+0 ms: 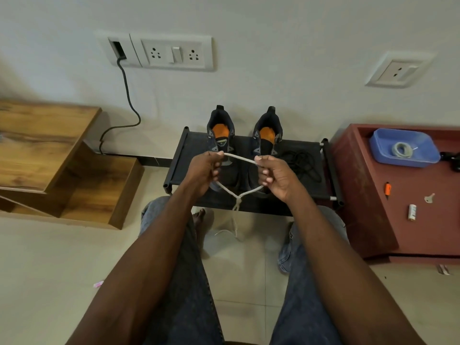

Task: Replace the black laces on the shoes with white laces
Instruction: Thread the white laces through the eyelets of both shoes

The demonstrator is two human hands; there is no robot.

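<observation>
Two dark shoes with orange insoles, the left shoe (220, 131) and the right shoe (267, 133), stand side by side on a low black rack (189, 150), with no laces showing in their eyelets. My left hand (205, 170) and my right hand (272, 176) each grip a white lace (240, 158) stretched between them in front of the shoes. Below the hands the lace strands cross at a knot and its ends hang toward the floor. A loose black lace (302, 163) lies in a heap on the rack to the right of the shoes.
A blue tray (380, 148) holding another coiled white lace (402, 149) sits on a dark red cabinet (368, 195) at the right, with a key, a battery and a small orange item. A wooden shelf unit (49, 145) stands at the left. A black cable (128, 95) hangs from the wall socket.
</observation>
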